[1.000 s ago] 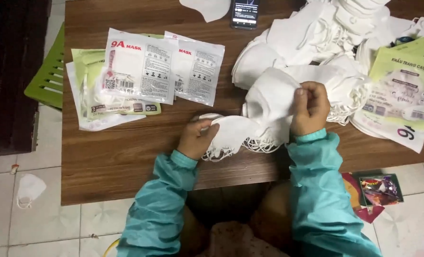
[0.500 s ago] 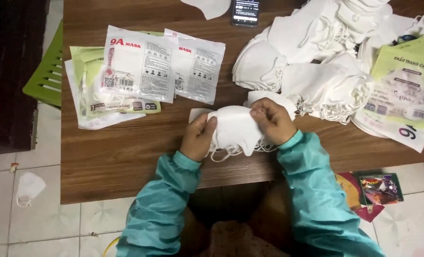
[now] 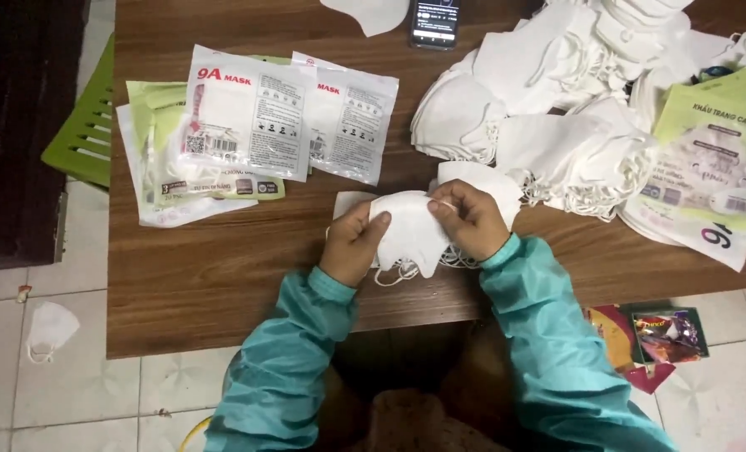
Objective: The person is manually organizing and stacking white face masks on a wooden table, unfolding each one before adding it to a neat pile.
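A small stack of white folded face masks [image 3: 411, 228] sits between both hands, just above the near edge of the brown wooden table [image 3: 222, 285]. My left hand [image 3: 352, 244] grips the stack's left side, thumb on top. My right hand [image 3: 471, 219] pinches its right side. Thin ear loops dangle below the stack. Both arms wear teal sleeves.
A big heap of loose white masks [image 3: 557, 109] lies at the back right. Printed plastic mask pouches [image 3: 247, 125] lie at the back left, green-and-white pouches [image 3: 712, 167] at the far right. A phone [image 3: 434, 21] rests at the top edge. One mask [image 3: 48, 328] lies on the tiled floor; a green chair [image 3: 84, 125] stands left.
My right hand came down from the heap with masks. Both hands then closed in on the stack and squared it up in front of me.
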